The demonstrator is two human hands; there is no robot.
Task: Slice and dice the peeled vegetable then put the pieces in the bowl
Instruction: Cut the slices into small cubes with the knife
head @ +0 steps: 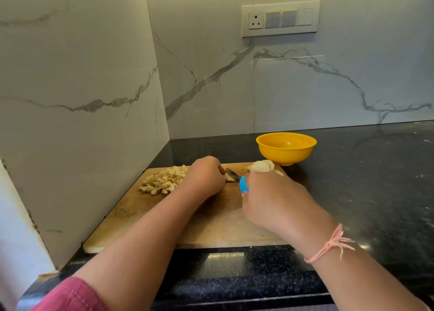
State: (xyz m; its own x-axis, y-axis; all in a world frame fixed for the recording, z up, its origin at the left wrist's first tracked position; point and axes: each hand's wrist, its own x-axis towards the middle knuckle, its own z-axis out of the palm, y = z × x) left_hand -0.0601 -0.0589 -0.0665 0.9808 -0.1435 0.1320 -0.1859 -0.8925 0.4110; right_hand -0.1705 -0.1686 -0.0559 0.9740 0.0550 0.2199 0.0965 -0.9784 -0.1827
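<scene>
A wooden cutting board point(211, 226) lies on the black counter. My right hand point(270, 200) grips a knife with a blue handle point(243, 184); its blade point(233, 174) points left and rests on a pale vegetable piece point(229, 178). My left hand point(204, 176) curls over that piece and holds it down, hiding most of it. A pile of diced pieces point(162, 179) sits on the board's far left. Several round slices point(261, 165) lie at the board's far right. Behind them stands a yellow bowl point(286, 147) with nothing visible inside.
The black granite counter point(364, 181) stretches to the right of the board. Marble walls meet in a corner at the left and back. A switch panel point(280, 18) is mounted on the back wall. The counter's front edge point(234, 296) runs below my forearms.
</scene>
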